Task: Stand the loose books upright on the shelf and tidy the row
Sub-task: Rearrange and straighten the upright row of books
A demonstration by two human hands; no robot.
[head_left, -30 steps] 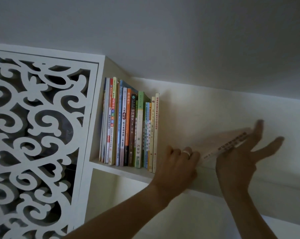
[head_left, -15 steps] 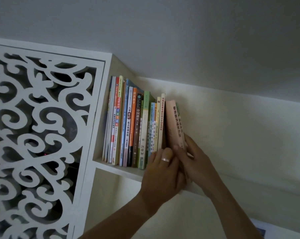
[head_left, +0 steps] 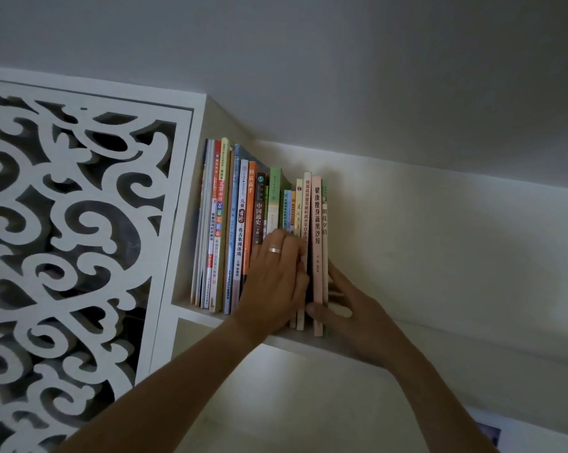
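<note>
Books stand in one upright row at the left end of the white shelf, packed against the cabinet side beside the carved fretwork panel. The head view is the only view, and it looks up at the shelf from below.

The left hand, a ring on one finger, lies flat with spread fingers across the lower spines in the middle of the row, pressing on them rather than gripping. The right hand is at the row's right end: its thumb sits at the foot of the pink book and its fingers reach behind the last book, so it appears clamped on those two end volumes. The hands are close together, nearly touching.

The step looks like seating the end books and squaring the row. Doing it well probably means the left hand bracing the standing spines while the right pushes the pair leftward and back until the spines sit flush, closing the dark gap beside the pink book.

Counted: roughly eighteen books, though the thin ones at far left blur together; none lies flat; two hands; one ring; one shelf board.
</note>
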